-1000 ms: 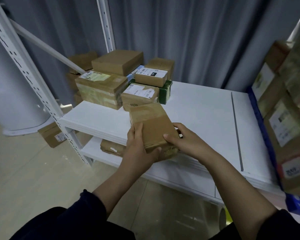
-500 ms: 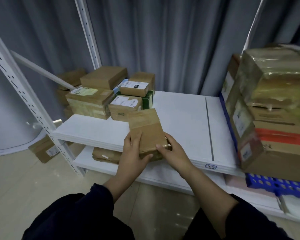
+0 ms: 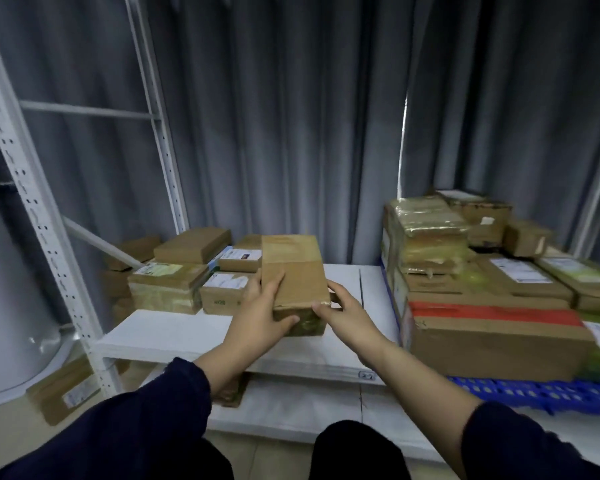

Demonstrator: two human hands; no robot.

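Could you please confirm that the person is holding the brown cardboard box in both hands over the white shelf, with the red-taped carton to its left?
Not quite: the head view shows the red-taped carton standing to the right of the held box, not to its left. The rest is right: the left hand and the right hand both hold the brown cardboard box over the white shelf.

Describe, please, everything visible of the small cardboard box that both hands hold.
The small cardboard box is brown, oblong and closed, with glossy tape over its top; the far part looks paler. Its near end looks greenish and wrinkled. No label shows. It points away from the person, above the white shelf. The left hand grips its near left corner, the right hand its near right corner.
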